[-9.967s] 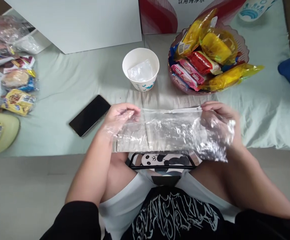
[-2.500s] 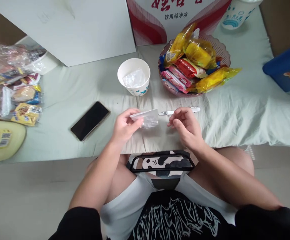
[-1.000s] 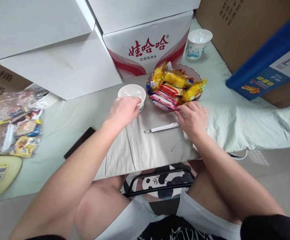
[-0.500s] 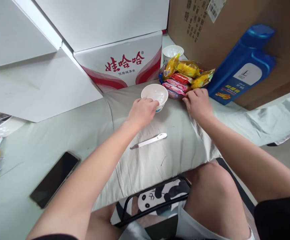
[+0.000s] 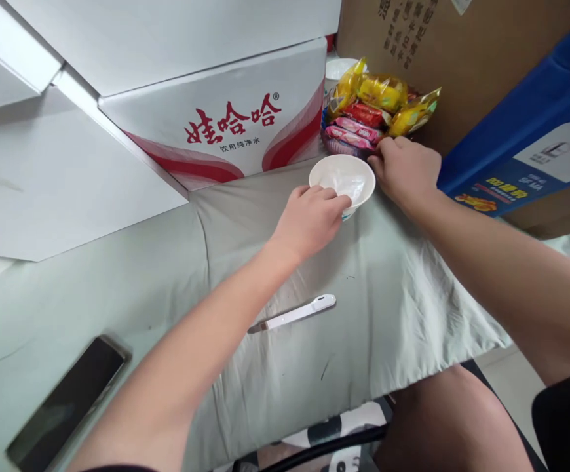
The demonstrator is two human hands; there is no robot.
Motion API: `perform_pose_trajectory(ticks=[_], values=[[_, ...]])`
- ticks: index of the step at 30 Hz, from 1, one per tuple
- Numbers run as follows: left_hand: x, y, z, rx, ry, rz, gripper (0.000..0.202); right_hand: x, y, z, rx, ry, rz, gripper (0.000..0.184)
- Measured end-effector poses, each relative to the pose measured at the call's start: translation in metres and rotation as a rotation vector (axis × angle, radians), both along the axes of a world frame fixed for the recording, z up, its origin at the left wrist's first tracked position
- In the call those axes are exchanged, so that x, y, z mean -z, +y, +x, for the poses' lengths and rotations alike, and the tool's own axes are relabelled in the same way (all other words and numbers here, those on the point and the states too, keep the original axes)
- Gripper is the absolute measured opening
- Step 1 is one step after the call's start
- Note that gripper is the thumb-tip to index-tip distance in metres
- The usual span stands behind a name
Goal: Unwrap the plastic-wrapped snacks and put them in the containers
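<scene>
My left hand [image 5: 317, 219] grips the near-left rim of a white paper bowl [image 5: 337, 172], thumb and fingers closed over its edge. The bowl stands on the cloth and appears to hold clear plastic film. Just behind it is a bowl of wrapped snacks [image 5: 361, 133], with yellow, red and pink packets heaped above its rim. My right hand [image 5: 407, 167] has its fingers closed at the near-right edge of that snack bowl; the fingertips are partly hidden. A white-handled knife [image 5: 297, 313] lies on the cloth nearer to me.
A second white paper bowl [image 5: 340, 68] stands behind the snacks, partly covered by them. A white carton [image 5: 236, 118] with red lettering and a brown cardboard box [image 5: 462, 59] wall off the back. A blue bottle [image 5: 521, 137] stands right, and a phone [image 5: 69, 400] lies left.
The view has shifted and come closer. My left hand has slid the paper bowl rightward, nearer my right hand. The snack bowl has gone slightly back, covering more of the rear bowl.
</scene>
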State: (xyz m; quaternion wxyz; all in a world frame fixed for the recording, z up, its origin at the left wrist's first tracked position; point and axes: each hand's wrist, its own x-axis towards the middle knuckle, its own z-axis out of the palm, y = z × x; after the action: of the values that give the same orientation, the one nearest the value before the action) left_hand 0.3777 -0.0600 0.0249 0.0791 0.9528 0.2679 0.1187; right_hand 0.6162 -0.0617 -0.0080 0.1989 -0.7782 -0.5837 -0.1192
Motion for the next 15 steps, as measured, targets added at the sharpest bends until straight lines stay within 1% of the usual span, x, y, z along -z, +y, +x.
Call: perform_pose_trajectory(ticks=[3,5,7,10,12,13,15], values=[[0.002,0.001,0.002,0.011,-0.018,0.027,0.031,-0.003,0.034,-0.005,0.079,0.029,0.003,0.047],[0.002,0.002,0.001,0.024,-0.018,0.036,0.032,-0.007,0.059,-0.005,0.104,0.071,-0.016,0.041],[0.002,0.005,0.0,0.028,-0.011,0.036,0.032,-0.011,0.084,-0.002,0.056,0.103,-0.05,0.032],[0.002,0.009,-0.001,0.014,-0.008,0.048,0.033,-0.017,0.114,0.006,-0.082,0.132,-0.099,0.037],[0.003,0.01,0.001,0.0,-0.012,0.059,0.033,-0.016,0.128,0.013,-0.154,0.163,-0.134,0.038],[0.003,0.011,0.003,-0.006,-0.014,0.06,0.033,-0.013,0.132,0.017,-0.179,0.186,-0.153,0.036],[0.004,0.013,0.008,-0.017,-0.02,0.054,0.032,-0.007,0.138,0.026,-0.185,0.245,-0.163,0.027]])
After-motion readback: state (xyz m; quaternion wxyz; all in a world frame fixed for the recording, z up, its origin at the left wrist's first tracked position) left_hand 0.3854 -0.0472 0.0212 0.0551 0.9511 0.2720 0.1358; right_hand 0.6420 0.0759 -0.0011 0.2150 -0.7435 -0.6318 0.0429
